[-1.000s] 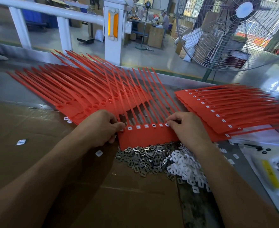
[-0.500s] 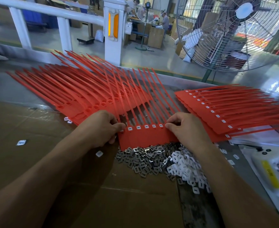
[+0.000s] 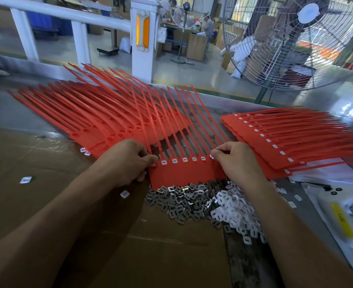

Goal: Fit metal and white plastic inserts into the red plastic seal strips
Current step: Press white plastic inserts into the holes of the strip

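Fitting goes on: left hand [image 3: 127, 161] pinches the strip [image 3: 183, 173] at 9 o'clock; right hand [image 3: 236, 161], at 3 o'clock, pinches a white insert [image 3: 211, 156] above the last socket. Next, I think, press it straight down.

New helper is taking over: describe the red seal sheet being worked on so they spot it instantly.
Start from the two hands, left hand and right hand. The red seal sheet lies between them, above the insert piles. Unlike the stacks either side, it lies single, with a row of white inserts showing.
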Tool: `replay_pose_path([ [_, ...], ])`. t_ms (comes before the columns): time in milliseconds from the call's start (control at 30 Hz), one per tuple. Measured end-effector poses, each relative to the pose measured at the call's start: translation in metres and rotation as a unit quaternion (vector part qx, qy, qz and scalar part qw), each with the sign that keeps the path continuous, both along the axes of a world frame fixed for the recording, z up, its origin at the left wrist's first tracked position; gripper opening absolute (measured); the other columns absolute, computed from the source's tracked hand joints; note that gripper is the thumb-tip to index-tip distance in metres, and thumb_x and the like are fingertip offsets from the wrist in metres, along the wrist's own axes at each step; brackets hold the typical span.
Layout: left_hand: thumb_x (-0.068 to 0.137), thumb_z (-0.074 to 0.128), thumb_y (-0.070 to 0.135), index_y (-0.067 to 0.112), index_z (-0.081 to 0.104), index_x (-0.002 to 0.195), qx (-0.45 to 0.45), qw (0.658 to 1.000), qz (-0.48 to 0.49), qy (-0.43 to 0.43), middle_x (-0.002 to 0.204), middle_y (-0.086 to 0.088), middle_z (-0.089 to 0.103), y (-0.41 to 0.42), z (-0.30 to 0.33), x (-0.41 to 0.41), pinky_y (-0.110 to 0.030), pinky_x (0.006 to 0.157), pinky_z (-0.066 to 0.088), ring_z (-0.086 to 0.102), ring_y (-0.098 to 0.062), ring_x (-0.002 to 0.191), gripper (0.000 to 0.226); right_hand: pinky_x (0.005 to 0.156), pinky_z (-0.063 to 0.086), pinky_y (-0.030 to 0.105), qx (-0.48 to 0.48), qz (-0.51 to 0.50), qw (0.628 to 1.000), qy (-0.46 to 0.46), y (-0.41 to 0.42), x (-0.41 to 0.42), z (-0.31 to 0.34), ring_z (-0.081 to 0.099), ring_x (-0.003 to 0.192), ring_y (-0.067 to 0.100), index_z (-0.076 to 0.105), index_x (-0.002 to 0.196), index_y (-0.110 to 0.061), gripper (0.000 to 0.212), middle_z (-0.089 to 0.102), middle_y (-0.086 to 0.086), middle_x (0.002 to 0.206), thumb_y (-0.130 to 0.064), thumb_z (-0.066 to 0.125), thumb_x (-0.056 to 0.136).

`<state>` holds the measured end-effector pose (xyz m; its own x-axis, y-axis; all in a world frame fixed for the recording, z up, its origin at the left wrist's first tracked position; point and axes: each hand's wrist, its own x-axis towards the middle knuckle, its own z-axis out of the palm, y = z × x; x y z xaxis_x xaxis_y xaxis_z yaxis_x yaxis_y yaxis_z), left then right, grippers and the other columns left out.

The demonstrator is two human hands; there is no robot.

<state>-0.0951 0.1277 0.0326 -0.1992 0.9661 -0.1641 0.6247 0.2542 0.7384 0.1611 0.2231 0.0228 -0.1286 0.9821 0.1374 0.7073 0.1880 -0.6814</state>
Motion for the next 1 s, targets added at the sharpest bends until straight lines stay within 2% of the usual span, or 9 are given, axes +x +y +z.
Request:
replay_pose_path([
  [133, 0.097, 0.062, 0.043, 0.019, 0.068, 0.086, 0.002, 1.0, -0.001, 0.004, 0.051, 0.003, 0.065, 0.0, -0.001, -0.001, -0.02, 0.036, 0.036, 0.046, -0.005, 0.034, 0.027, 0.066, 0.051, 0.028, -0.001, -0.002, 1.0, -0.008, -0.002, -0.002, 0.003, 0.069, 0.075, 0.01, 0.074, 0.093, -0.028, 0.011, 0.072, -0.009, 0.08, -0.035, 0.067, 0.096],
  [300, 0.097, 0.062, 0.043, 0.019, 0.068, 0.086, 0.002, 1.0, 0.0, 0.001, 0.05, 0.003, 0.064, 0.0, -0.001, -0.001, -0.02, 0.035, 0.035, 0.046, -0.004, 0.033, 0.027, 0.075, 0.057, 0.037, -0.012, -0.005, 1.0, -0.006, -0.004, -0.003, 0.006, 0.072, 0.08, 0.022, 0.075, 0.091, -0.026, 0.013, 0.075, 0.0, 0.08, -0.035, 0.066, 0.096],
  [400, 0.097, 0.062, 0.043, 0.019, 0.069, 0.086, 0.003, 1.0, -0.001, 0.0, 0.05, 0.003, 0.064, 0.0, -0.001, -0.001, -0.019, 0.035, 0.035, 0.046, -0.004, 0.033, 0.027, 0.071, 0.054, 0.032, -0.007, -0.007, 1.0, -0.012, -0.005, -0.004, 0.006, 0.071, 0.077, 0.018, 0.074, 0.087, -0.027, 0.012, 0.074, -0.004, 0.077, -0.034, 0.068, 0.095],
  [533, 0.097, 0.063, 0.044, 0.018, 0.069, 0.087, 0.001, 1.0, 0.003, -0.005, 0.05, 0.002, 0.064, 0.0, 0.0, 0.0, -0.021, 0.036, 0.035, 0.045, -0.005, 0.034, 0.028, 0.057, 0.043, 0.022, 0.03, -0.013, 0.998, -0.049, -0.004, -0.005, 0.004, 0.065, 0.069, 0.002, 0.074, 0.086, -0.027, 0.01, 0.069, -0.014, 0.075, -0.031, 0.071, 0.095],
  [633, 0.097, 0.063, 0.044, 0.019, 0.069, 0.087, 0.001, 1.0, 0.001, -0.001, 0.051, 0.002, 0.064, -0.001, 0.0, 0.0, -0.021, 0.037, 0.037, 0.046, -0.006, 0.035, 0.027, 0.061, 0.048, 0.021, 0.057, 0.011, 0.995, -0.08, -0.006, -0.002, 0.006, 0.066, 0.072, 0.001, 0.078, 0.09, -0.025, 0.009, 0.072, -0.015, 0.08, -0.027, 0.07, 0.095],
  [733, 0.097, 0.062, 0.044, 0.019, 0.068, 0.088, 0.004, 1.0, -0.003, 0.003, 0.051, 0.003, 0.065, -0.001, 0.0, -0.001, -0.02, 0.037, 0.037, 0.047, -0.005, 0.035, 0.027, 0.071, 0.053, 0.029, 0.089, 0.055, 0.984, -0.142, -0.013, 0.0, 0.01, 0.069, 0.079, 0.01, 0.08, 0.092, -0.022, 0.014, 0.075, -0.01, 0.088, -0.022, 0.067, 0.096],
  [833, 0.098, 0.062, 0.043, 0.019, 0.068, 0.086, 0.013, 1.0, -0.01, 0.018, 0.053, 0.003, 0.066, -0.002, 0.0, -0.001, -0.02, 0.037, 0.038, 0.048, -0.005, 0.035, 0.028, 0.075, 0.055, 0.036, 0.13, 0.087, 0.959, -0.237, -0.02, -0.001, 0.014, 0.068, 0.086, 0.022, 0.08, 0.096, -0.016, 0.02, 0.072, 0.0, 0.092, -0.018, 0.06, 0.096],
  [1000, 0.098, 0.062, 0.042, 0.019, 0.068, 0.085, 0.014, 1.0, -0.005, 0.015, 0.051, 0.003, 0.065, -0.002, 0.001, 0.0, -0.02, 0.036, 0.036, 0.047, -0.005, 0.034, 0.028, 0.075, 0.053, 0.038, 0.129, 0.101, 0.925, -0.343, -0.025, -0.007, 0.016, 0.059, 0.096, 0.024, 0.075, 0.105, -0.017, 0.026, 0.059, 0.001, 0.097, -0.015, 0.051, 0.095],
])
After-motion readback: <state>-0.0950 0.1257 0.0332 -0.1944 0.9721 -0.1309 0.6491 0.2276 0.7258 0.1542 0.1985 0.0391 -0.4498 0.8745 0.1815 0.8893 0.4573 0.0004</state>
